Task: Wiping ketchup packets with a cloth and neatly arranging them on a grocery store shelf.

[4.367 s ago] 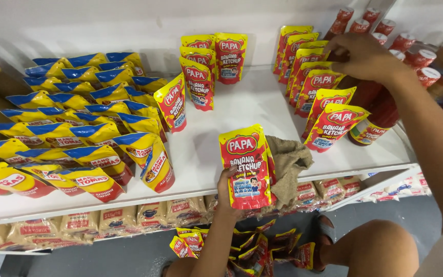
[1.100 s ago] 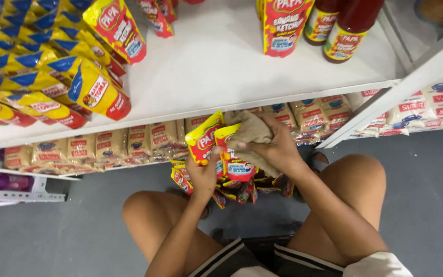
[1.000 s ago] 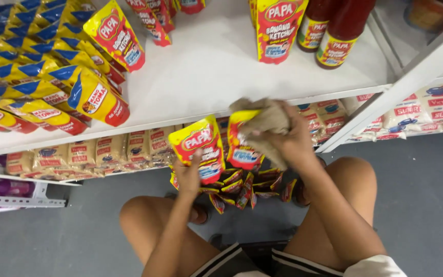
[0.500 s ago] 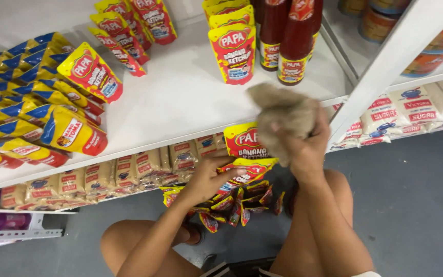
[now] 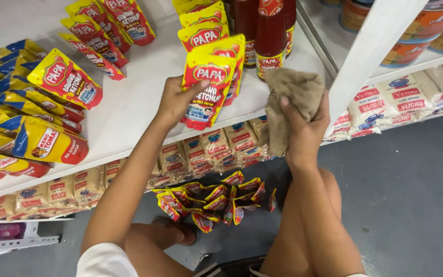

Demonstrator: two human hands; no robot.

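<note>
ketchup pouch (image 5: pixel 207 90) above white shelf (image 5: pixel 129 110)

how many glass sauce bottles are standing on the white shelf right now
2. Both red sauce bottles stand side by side at the back of the white shelf, behind the yellow-topped pouches: one on the left, one on the right. More may be hidden beyond the top edge.

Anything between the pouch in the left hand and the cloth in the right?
Head view: only bare white shelf between the pouch and the cloth; sauce bottles stand behind.
</note>
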